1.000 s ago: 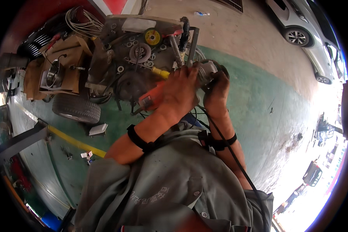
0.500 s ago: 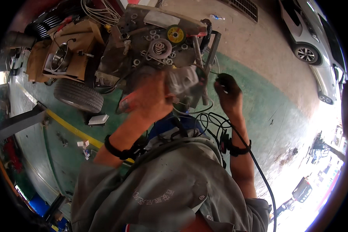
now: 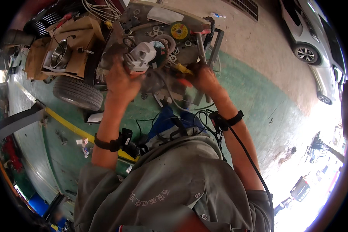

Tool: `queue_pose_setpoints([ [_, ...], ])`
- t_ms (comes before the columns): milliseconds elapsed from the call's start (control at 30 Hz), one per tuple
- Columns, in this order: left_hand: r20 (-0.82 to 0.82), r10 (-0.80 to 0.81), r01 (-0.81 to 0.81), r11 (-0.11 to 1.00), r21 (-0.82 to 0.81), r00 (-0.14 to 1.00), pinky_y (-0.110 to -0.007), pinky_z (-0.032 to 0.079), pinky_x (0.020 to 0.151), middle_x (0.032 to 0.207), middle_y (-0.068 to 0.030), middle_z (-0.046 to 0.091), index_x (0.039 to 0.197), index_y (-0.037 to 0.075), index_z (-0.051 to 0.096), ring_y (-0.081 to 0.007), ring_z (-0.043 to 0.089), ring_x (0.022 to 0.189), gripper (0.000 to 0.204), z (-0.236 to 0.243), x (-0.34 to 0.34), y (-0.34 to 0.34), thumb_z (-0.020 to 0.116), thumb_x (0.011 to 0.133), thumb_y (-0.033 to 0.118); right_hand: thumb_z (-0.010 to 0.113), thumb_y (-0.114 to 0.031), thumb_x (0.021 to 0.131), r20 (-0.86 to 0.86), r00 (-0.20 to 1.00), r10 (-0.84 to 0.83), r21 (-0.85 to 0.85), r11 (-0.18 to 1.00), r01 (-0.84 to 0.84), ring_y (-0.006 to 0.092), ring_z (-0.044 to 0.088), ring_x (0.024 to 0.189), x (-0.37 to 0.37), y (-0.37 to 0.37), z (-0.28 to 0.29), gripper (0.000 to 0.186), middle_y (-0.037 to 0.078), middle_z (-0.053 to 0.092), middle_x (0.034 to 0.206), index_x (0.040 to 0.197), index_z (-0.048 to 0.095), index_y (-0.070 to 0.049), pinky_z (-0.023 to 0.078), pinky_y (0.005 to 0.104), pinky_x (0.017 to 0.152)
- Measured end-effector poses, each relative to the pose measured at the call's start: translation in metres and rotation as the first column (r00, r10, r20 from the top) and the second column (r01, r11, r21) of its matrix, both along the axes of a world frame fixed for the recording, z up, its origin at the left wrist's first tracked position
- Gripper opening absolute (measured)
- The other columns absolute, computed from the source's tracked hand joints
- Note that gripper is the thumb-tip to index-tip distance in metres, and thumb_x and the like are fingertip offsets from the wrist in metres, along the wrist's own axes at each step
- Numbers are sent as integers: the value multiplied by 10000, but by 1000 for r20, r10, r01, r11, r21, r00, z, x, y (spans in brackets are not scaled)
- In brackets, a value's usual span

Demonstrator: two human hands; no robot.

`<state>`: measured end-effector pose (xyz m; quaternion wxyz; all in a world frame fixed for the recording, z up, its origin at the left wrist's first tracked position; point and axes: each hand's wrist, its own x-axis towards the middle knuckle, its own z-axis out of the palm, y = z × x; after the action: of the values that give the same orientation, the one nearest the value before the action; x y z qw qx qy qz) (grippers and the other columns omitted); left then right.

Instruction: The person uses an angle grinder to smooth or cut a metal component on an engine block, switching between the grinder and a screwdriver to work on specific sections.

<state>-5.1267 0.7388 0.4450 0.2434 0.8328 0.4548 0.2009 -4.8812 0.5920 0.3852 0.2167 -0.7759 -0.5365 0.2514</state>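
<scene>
My left hand (image 3: 121, 83) is wrapped round an angle grinder (image 3: 140, 58) with a silvery gear head and a red body. The grinder is held over the near left part of a cluttered metal workbench (image 3: 143, 9). Beside its head shows a dark green disc (image 3: 158, 56), partly in front of a round brownish wheel (image 3: 169, 41); I cannot tell whether the disc is fitted to the grinder. At the bench's near right side, my right hand (image 3: 205, 80) has its fingers curled, next to a small yellow piece (image 3: 183, 69). What those fingers hold is hidden by shadow and blur.
Rings and nuts (image 3: 154, 31) and a yellow-centred cutting disc (image 3: 179, 31) lie on the bench. Left of it are a cardboard box (image 3: 83, 58) with a metal bowl (image 3: 60, 55) and a tyre (image 3: 78, 93). A black cable (image 3: 251, 154) runs past my right arm. A car (image 3: 317, 46) stands far right.
My left hand has drawn the grinder left, turning its head upward. My right hand has moved up and left from beside the bench to its near right edge.
</scene>
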Motion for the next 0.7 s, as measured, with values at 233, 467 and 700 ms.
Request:
queue_pose_setpoints([
  [233,-45,-148,152,983,104,988,-490,502,906,1138,-190,650,1335,59,452,-403,620,1078,767,-15,37,-8,836,677,142,737,-287,873,120,955,-272,248,939,237,404,642,904,24,-46,7,371,239,648,991,1107,684,-4,523,476,801],
  [467,-149,-303,316,946,76,941,-461,477,925,1141,-189,616,1406,52,404,-381,610,1046,803,-32,69,-3,758,691,137,695,-196,931,-225,776,-589,3,796,605,261,633,748,18,-113,81,234,165,659,913,1051,688,5,504,348,692],
  [700,-307,-264,300,951,73,914,-453,471,921,1129,-165,613,1426,81,413,-357,613,1038,799,-30,79,-6,755,709,169,724,-122,887,-117,883,-454,70,884,463,307,673,819,-2,-130,82,174,153,682,946,1017,700,-10,526,371,732],
])
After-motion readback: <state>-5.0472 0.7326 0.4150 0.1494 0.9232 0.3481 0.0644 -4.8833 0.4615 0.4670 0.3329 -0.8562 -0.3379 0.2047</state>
